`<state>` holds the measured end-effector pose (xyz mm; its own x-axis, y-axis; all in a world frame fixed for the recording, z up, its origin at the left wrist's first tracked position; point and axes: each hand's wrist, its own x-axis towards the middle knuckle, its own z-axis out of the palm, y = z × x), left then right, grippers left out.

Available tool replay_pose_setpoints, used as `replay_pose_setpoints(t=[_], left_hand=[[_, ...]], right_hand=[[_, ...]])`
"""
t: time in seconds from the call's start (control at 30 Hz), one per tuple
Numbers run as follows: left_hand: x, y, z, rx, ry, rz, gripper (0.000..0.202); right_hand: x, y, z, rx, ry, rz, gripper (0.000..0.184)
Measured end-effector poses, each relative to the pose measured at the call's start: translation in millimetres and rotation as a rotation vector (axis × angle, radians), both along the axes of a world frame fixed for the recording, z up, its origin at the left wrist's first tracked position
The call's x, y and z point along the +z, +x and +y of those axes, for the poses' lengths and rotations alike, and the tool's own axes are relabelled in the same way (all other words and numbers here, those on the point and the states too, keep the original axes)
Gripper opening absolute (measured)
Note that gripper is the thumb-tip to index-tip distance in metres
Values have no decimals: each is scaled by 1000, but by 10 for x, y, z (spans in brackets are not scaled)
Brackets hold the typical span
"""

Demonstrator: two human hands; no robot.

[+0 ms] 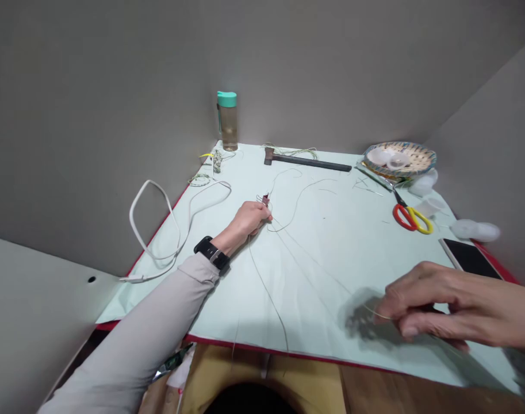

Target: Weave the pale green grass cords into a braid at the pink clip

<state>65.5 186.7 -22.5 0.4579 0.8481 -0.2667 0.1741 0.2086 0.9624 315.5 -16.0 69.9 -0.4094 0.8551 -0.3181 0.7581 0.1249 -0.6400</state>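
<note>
My left hand [250, 219] reaches out over the pale green cloth [314, 253], fingers closed on a small dark clip [265, 200] where several thin green strings [297, 247] meet. The strings run back across the cloth toward me. My right hand [443, 310] hovers near the front right, thumb and fingers pinched on the end of one thin string [376, 313]. A black watch [212, 253] sits on my left wrist.
A hammer [307, 162] lies at the back, a bottle with a teal lid [227, 122] in the corner. A woven basket [399, 159], red-and-yellow scissors [411, 217], a phone [470, 259] and plastic cups [475, 230] sit at right. A white cable [158, 224] loops at left.
</note>
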Motion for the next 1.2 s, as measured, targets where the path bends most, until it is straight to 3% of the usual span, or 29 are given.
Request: replay_pose_setpoints(t=[0.1,0.27,0.4,0.5,0.6,0.7,0.87,0.93,1.0,1.2], left_hand=[[20,8,-10,-2,-5,-3,35],[63,13,-28,-8,-19,5,37],[43,4,-14,-12,-30,9,34],[3,1,11,-12,-35,7,32],[-25,5,28,-10,-42,8,31],[-23,9,30,-5,-48,17,31],[17,-1,14,4,-56,41,31],[28,-6,11,1,-56,46,32],[32,-8,11,-2,-57,48,31],[14,9,12,-5,-46,38,28]], right_hand=[[-99,-5,183,16,17,-26,41],[-544,-101,891,-136,357,-48,40],[-872,-282,1306,-34,479,-77,34],[-973,-399,1469,43,470,-155,24],[-981,-388,1654,28,465,-204,20],[-985,-221,1946,-99,500,-278,10],[-1004,155,2410,-545,678,-340,16],[-987,223,2451,-683,753,-306,28],[-960,202,2374,-722,777,-248,33],[-914,-345,1679,-487,535,-34,30]])
